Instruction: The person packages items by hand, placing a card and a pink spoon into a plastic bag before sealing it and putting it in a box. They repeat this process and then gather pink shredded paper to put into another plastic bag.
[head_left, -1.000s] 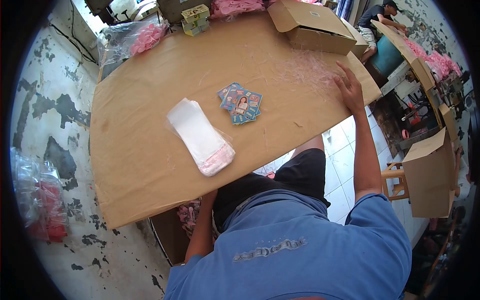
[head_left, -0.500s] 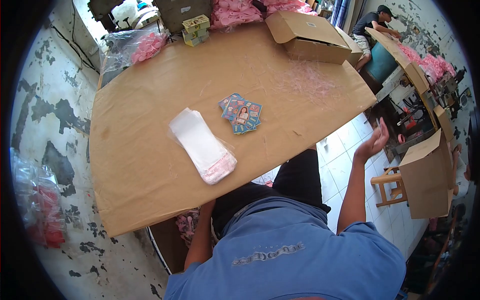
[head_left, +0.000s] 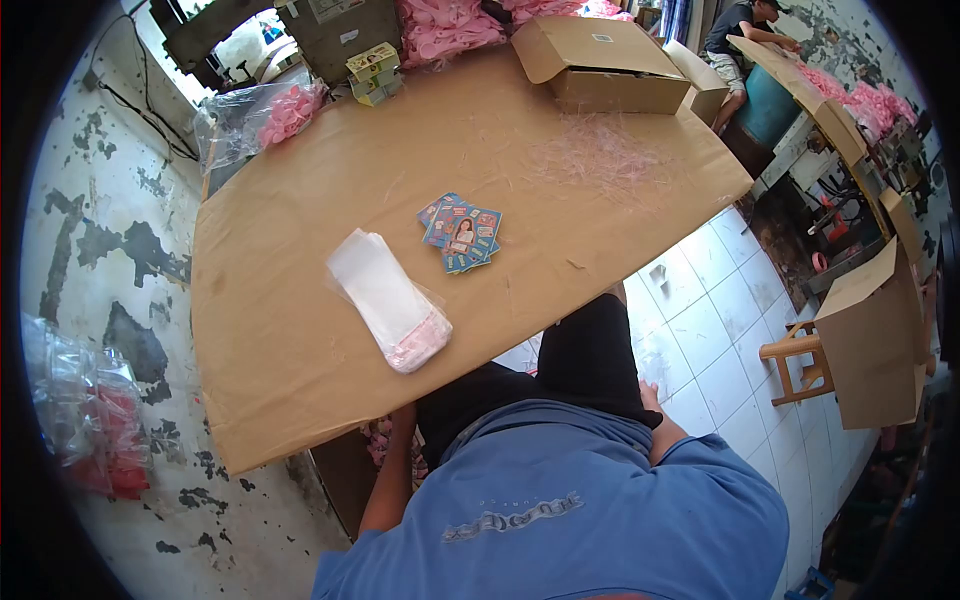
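Note:
My right hand [head_left: 650, 394] is low beside my right thigh, partly hidden by the leg; its fingers are too small and covered to read. My left forearm [head_left: 393, 470] reaches under the table edge, and the hand at its end is hidden there. On the brown paper-covered table [head_left: 290, 360] lies a stack of clear plastic bags [head_left: 385, 290] with white inside and pink print at the near end. Beyond it, to the right, small blue printed cards [head_left: 465, 233] are fanned in a loose pile. Neither hand touches the bags or the cards.
An open cardboard box [head_left: 610, 75] sits at the back right, near scattered clear pinkish strands [head_left: 600, 155]. Pink pieces [head_left: 450, 30] are heaped behind. Small yellow boxes [head_left: 373, 70] stand at the back. Another person [head_left: 735, 45] works at a far table. A wooden stool [head_left: 797, 360] stands right.
My right hand has dropped from raised out at the right to beside my thigh. The view has shifted slightly; the bags and cards lie as before.

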